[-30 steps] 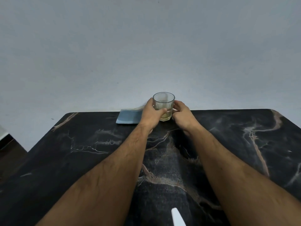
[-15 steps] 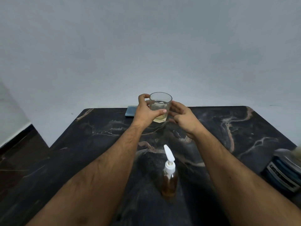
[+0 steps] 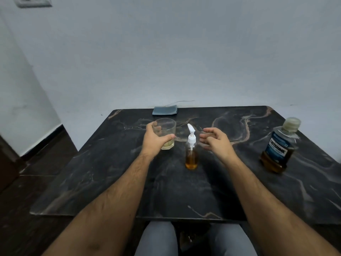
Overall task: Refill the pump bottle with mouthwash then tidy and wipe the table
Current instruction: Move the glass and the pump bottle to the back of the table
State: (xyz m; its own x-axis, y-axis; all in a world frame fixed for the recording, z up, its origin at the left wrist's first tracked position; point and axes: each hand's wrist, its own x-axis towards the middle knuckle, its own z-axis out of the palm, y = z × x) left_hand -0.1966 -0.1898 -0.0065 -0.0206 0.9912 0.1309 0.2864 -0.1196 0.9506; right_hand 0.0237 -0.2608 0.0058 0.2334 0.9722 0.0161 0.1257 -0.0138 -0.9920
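The pump bottle [image 3: 191, 154] stands upright near the middle of the dark marbled worktop [image 3: 110, 172], its lower part filled with amber liquid and its white pump head pointing toward 12 o'clock. At about 10 o'clock from it, just beside, is a clear glass [image 3: 166, 133] with a little pale yellowish liquid at the bottom. The left hand [image 3: 155, 140] is wrapped around the glass, thumb across the near side and fingers [image 3: 156, 127] curled behind it, grasping it; whether the glass rests on the worktop or is slightly lifted cannot be told. At 2 o'clock from the pump bottle the right hand [image 3: 215, 138] hovers close to the pump head without touching it, its fingers loosely spread and released, holding nothing. Well apart at 3 o'clock, near the worktop's right edge, stands a capped mouthwash bottle [image 3: 278, 146] with a blue label, amber liquid filling roughly its lower third. At 12 o'clock, at the far edge against the wall, lies a folded blue-grey cloth [image 3: 164, 110]. At 6 o'clock, below the near edge, are the person's knees in grey trousers [image 3: 156, 239].
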